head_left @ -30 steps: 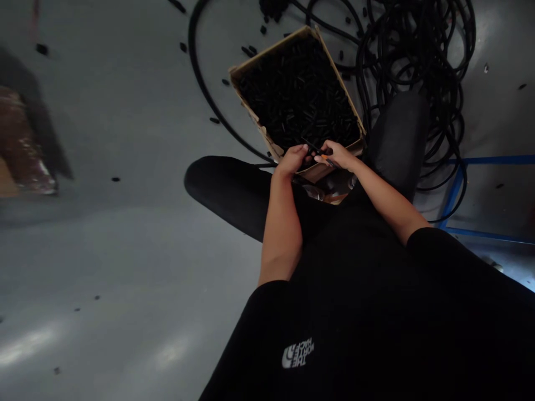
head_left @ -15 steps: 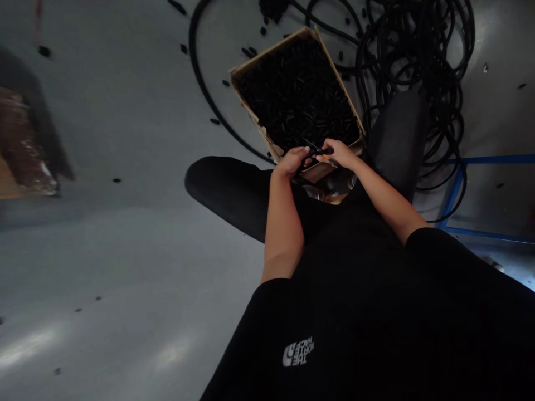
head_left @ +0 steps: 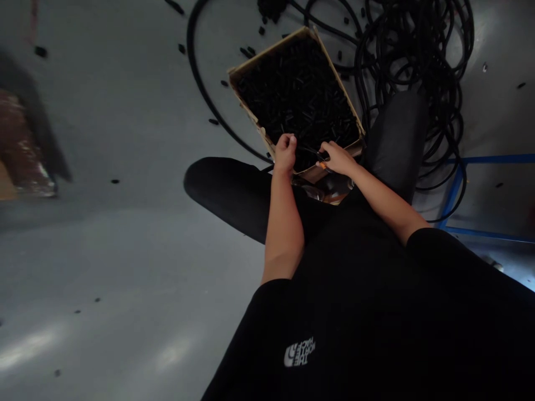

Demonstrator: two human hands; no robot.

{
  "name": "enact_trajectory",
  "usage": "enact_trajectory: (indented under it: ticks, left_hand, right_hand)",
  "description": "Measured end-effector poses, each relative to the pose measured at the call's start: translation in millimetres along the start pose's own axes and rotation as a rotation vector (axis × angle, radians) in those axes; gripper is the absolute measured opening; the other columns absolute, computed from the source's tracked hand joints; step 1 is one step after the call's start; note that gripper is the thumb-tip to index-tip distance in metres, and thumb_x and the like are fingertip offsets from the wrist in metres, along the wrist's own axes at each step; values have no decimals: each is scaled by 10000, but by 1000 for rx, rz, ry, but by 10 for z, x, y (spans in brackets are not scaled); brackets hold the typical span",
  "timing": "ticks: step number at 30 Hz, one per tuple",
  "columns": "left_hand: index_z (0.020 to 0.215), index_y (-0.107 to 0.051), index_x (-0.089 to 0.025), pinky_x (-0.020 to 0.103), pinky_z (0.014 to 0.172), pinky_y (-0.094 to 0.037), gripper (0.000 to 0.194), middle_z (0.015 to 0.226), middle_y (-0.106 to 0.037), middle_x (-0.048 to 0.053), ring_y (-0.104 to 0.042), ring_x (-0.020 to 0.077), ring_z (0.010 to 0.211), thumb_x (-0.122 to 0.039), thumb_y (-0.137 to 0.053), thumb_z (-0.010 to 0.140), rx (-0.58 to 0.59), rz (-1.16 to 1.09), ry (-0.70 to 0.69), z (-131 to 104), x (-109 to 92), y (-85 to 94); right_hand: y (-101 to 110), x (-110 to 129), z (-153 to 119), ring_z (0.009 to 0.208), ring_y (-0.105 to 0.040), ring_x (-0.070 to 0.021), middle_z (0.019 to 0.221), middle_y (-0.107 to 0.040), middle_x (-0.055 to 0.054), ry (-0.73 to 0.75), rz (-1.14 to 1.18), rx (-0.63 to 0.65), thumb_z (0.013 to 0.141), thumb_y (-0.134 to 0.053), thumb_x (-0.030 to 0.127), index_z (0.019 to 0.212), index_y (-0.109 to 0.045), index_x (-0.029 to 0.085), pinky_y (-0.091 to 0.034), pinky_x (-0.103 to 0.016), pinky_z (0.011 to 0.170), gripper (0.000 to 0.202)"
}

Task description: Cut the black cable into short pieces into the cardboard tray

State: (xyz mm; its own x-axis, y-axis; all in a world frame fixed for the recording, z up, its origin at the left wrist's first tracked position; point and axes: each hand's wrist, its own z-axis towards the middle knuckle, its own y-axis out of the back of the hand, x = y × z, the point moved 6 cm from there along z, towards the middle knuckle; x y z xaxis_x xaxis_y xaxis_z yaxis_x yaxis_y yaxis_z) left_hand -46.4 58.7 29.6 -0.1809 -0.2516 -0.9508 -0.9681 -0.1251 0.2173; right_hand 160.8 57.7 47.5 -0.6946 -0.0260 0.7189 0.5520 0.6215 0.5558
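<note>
An open cardboard box (head_left: 267, 51) full of short black pieces sits on the floor between my legs. My left hand (head_left: 286, 151) is closed over the box's near left part, fingertips pinched; what they hold, if anything, is too small and dark to name. My right hand (head_left: 336, 158) is closed around a tool with an orange part (head_left: 321, 165), at the box's near right corner. The tool's dark, thin front end points left, toward my left hand, over the black pieces. The two hands are apart.
Black tubing (head_left: 418, 50) lies in a tangled heap at the upper right, and one loop curves left around the box. Small black pieces are scattered on the grey floor (head_left: 137, 250). A brown package (head_left: 20, 145) lies at the far left. Blue tape lines (head_left: 497, 159) mark the right side.
My left hand has moved up and left, away from the tool, and now pinches apart from my right hand. The right hand has barely shifted.
</note>
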Motion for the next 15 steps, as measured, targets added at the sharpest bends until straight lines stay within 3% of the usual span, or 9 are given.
enact_trajectory:
  ticks: [2,8,11,15]
  left_hand:
    - [954,-631,-251,342,1002,-561,546,950,-667,44,-670,246,1094,-781,-761,975,-42,20,33,4,95,-18]
    - [1035,-649,-251,375,1060,-553,457,1063,-716,71,-687,259,1147,-687,-771,982,-14,38,84,33,324,-103]
    - [1059,-623,-252,412,1098,-548,465,1101,-723,93,-700,276,1179,-688,-770,993,-23,69,94,35,339,-97]
    - [1011,-618,-248,445,1124,-546,439,1020,-716,73,-707,291,1130,-591,-881,935,52,128,76,-32,214,-185]
  right_hand:
    - [-7,46,-16,1130,-695,-295,1328,-677,-97,18,-8,-1,932,-853,339,1258,-716,228,-557,-425,1033,370]
    - [11,70,-15,1107,-696,-300,1251,-715,-106,-18,12,-17,895,-864,332,1189,-716,210,-554,-430,1028,351]
    - [38,13,25,1048,-682,-277,1097,-727,-69,-75,114,-57,871,-887,389,1061,-681,214,-558,-421,1000,331]
    - [-13,-103,87,860,-635,-210,855,-642,15,-161,378,-69,821,-942,584,945,-576,248,-555,-348,817,512]
